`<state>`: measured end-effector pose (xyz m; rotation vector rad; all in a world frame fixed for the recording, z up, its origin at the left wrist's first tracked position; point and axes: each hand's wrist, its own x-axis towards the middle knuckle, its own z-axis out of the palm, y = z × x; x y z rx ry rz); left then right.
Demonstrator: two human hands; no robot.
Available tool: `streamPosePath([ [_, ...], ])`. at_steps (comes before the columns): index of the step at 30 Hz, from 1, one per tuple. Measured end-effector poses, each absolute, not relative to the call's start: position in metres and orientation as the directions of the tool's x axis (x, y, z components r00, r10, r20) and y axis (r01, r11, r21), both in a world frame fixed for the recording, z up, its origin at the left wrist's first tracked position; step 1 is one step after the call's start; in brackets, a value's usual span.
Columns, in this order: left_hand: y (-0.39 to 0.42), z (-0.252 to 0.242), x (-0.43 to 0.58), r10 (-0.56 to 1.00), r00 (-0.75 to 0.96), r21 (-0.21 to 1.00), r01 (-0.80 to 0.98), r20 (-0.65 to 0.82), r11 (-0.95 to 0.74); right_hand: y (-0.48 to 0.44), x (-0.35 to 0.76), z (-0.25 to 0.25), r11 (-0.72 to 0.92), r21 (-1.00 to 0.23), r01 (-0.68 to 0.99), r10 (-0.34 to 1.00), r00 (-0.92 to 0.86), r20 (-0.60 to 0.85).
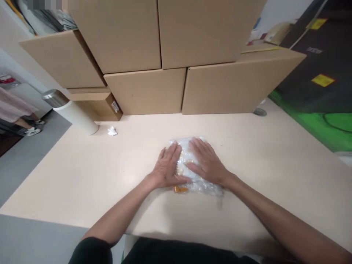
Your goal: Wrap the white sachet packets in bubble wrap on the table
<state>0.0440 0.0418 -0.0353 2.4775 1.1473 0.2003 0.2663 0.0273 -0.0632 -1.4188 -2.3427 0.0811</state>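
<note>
A bubble-wrapped package (187, 156), clear and whitish with an orange patch at its lower left corner, lies flat on the pale tabletop (110, 172). My left hand (168, 167) rests along its left side, fingers stretched forward and thumb reaching across the wrap. Flat over the right part lies my right hand (206, 161), its fingers extended and thumb pointing left. Both palms touch the package without gripping it. What is inside the wrap cannot be made out.
Stacked cardboard boxes (145, 93) wall off the table's back. At the back left stand a white bottle (78, 116) with a metal cap and a smaller box (96, 106), near a crumpled white scrap (112, 131). A person's legs (24, 123) show at far left.
</note>
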Motion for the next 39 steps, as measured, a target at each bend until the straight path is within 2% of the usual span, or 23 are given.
streamPosePath([
  [9,0.043,-0.037,0.041,0.742,0.67,0.367,0.694,-0.012,-0.62,0.027,0.265,-0.055,0.467,-0.308,0.829,0.879,-0.396,0.265],
  [19,0.046,-0.039,0.04,0.757,0.653,0.334,0.711,0.013,-0.619,0.027,0.259,-0.058,0.442,-0.334,0.833,0.886,-0.347,0.307],
  [24,0.046,-0.04,0.041,0.76,0.646,0.315,0.709,0.068,-0.631,0.03,0.259,-0.056,0.437,-0.372,0.819,0.894,-0.35,0.279],
  [27,0.043,-0.04,0.038,0.776,0.62,0.312,0.719,0.115,-0.621,0.03,0.268,-0.048,0.395,-0.492,0.776,0.913,-0.276,0.299],
  [30,0.033,-0.036,0.036,0.785,0.594,0.31,0.724,0.174,-0.616,0.026,0.286,-0.04,0.226,-0.687,0.691,0.94,0.03,0.34],
  [33,0.021,-0.03,0.041,0.731,0.658,0.282,0.678,0.178,-0.679,0.021,0.306,-0.04,0.03,-0.863,0.504,0.957,0.235,0.17],
  [36,0.01,-0.028,0.05,0.673,0.732,0.264,0.632,0.106,-0.729,0.019,0.316,-0.047,-0.096,-0.933,0.346,0.983,0.181,-0.033],
  [39,0.005,-0.03,0.055,0.654,0.754,0.275,0.615,0.069,-0.739,0.019,0.316,-0.052,-0.122,-0.943,0.309,0.991,0.085,-0.1],
])
